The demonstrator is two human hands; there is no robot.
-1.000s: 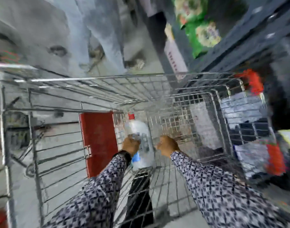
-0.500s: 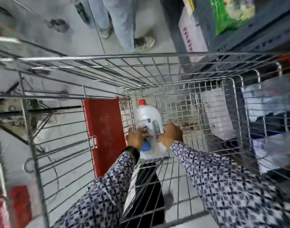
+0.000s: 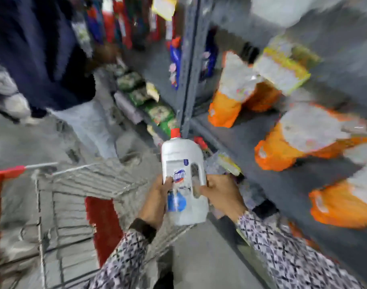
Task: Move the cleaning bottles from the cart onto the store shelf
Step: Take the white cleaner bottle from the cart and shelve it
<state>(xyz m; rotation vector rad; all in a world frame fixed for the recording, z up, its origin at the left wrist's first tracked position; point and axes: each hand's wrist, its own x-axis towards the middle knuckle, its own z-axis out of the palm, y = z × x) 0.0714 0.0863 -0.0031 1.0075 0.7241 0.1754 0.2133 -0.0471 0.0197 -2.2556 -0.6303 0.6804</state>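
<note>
Since the earlier frames the white bottle [image 3: 183, 182] has been lifted out of the wire cart [image 3: 78, 201] and is now being held above its right rim, in front of the store shelf [image 3: 282, 184]; the view has swung from the cart's basket to the shelving. The bottle is being kept upright, red cap [image 3: 175, 132] on top, blue label facing the camera. It is being gripped from both sides: the left hand [image 3: 155, 203] is closed around its left edge with the thumb pressed on the label, and the right hand [image 3: 222, 193] is wrapped round the moulded handle on the right, fingers curled through the opening. Patterned sleeves are being worn on both arms, a dark band at the left wrist. Orange-and-white bags [image 3: 299, 140] are lying on the grey shelf just right of the bottle, well blurred. Green packets [image 3: 157, 110] are being displayed lower down the aisle. Another person in dark top and pale trousers [image 3: 53, 65] is standing beyond the cart on the grey floor.
</note>
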